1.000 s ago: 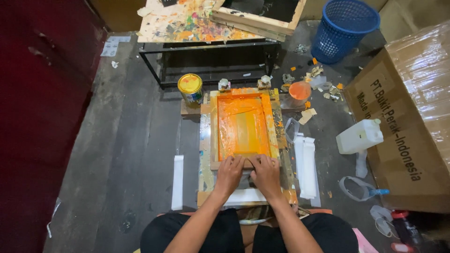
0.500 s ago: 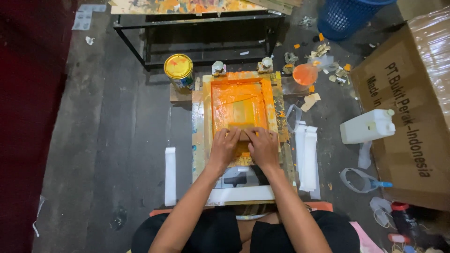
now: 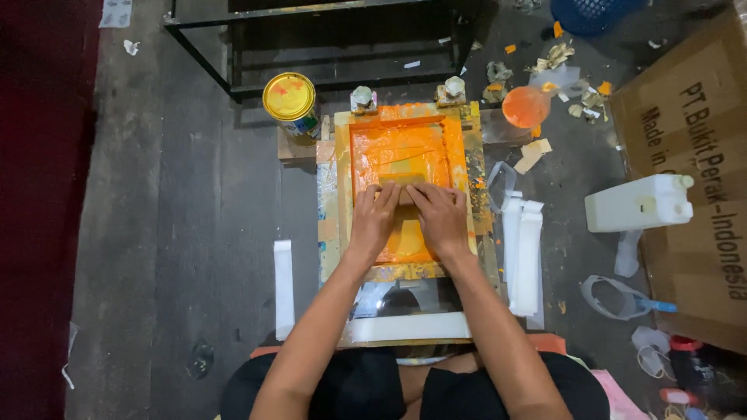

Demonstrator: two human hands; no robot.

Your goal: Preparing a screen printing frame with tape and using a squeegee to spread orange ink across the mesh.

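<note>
squeegee: flat bar across the middle of the screen, mostly hidden under the fingers, lying in wet orange ink
screen frame: wooden, ink-smeared, flat on a low printing board on the floor, just in front of the knees
left hand: fingers curled down over the squeegee's left half, pressing on it
right hand: same hold on the right half, the two hands touching at the middle
ink: thick orange film over the mesh, heavier toward the far end
risk 1: uneven push from either hand would likely tilt the bar, leaving streaks or bare patches
risk 2: frame looks held only by two far clamps; a hard stroke may shift it and blur the print
risk 3: fingertips sit in ink; a slip could smear the frame edge
nearby: paint can at far left, orange-stained plastic cup at far right, white jerrycan well apart on the right
</note>
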